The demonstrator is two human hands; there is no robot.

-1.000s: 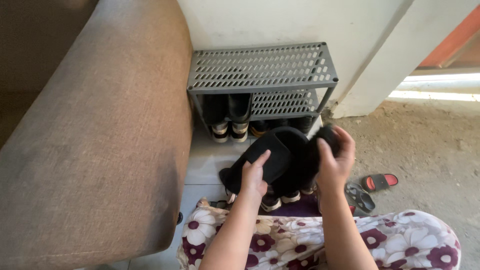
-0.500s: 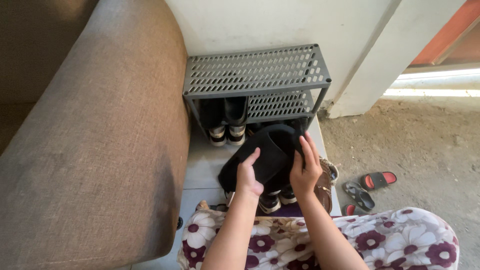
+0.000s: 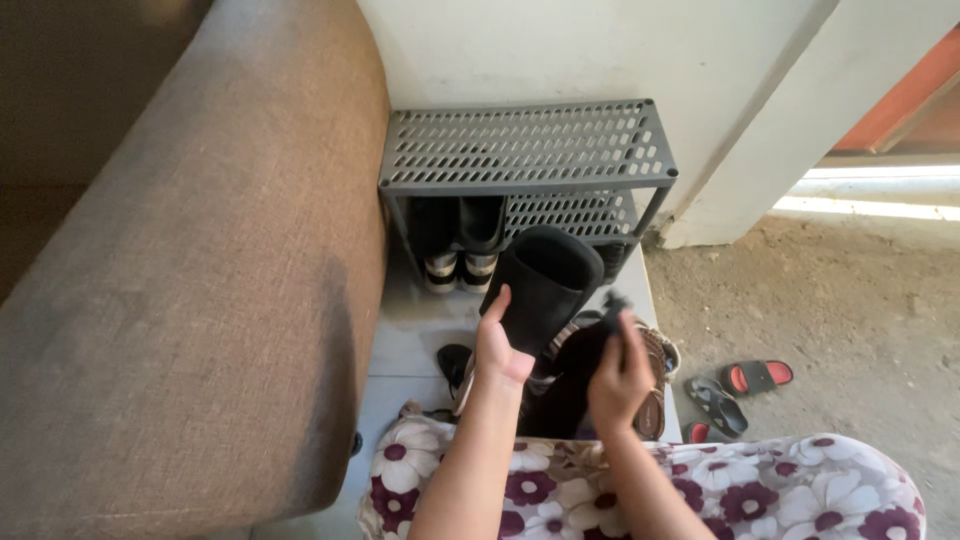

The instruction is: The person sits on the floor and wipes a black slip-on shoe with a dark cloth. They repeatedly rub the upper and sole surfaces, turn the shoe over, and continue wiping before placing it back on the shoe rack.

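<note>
Mid-stow: left hand (image 3: 497,345) grips black slide sandal (image 3: 540,285), right hand (image 3: 620,375) clutches its dark mate (image 3: 578,372); next, I reckon, slot into grey perforated shoe rack (image 3: 525,150) at 12 o'clock.

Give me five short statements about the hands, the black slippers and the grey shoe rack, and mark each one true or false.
1. The left hand holds a black slip-on slipper. True.
2. The top shelf of the grey perforated metal shoe rack is full of shoes. False: nothing stands on it.
3. The right hand grips a second dark slipper, lower down. True.
4. Red-and-black sandals lie on the rough concrete ground to the right. True.
5. The brown fabric sofa arm is right of the rack. False: it is left of it.
</note>
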